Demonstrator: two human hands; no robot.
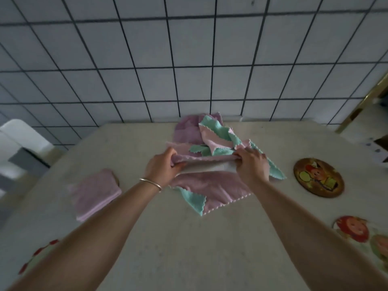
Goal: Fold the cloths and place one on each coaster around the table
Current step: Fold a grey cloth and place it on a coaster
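A loose pile of pink and mint-green cloths (210,133) lies at the table's far middle. In front of it a pink cloth (212,187) is spread out, its far edge lifted and stretched between my hands. My left hand (161,166) pinches that edge at the left, and my right hand (252,164) pinches it at the right. A folded pink cloth (94,194) lies at the left on a coaster that peeks out beyond it. A round brown picture coaster (318,177) lies bare at the right.
The beige table (189,248) backs onto a white tiled wall (189,59). A pale coaster with a red-haired figure (352,228) lies near the right edge, another red-trimmed one (35,259) at the lower left. A white chair (21,139) stands at the left.
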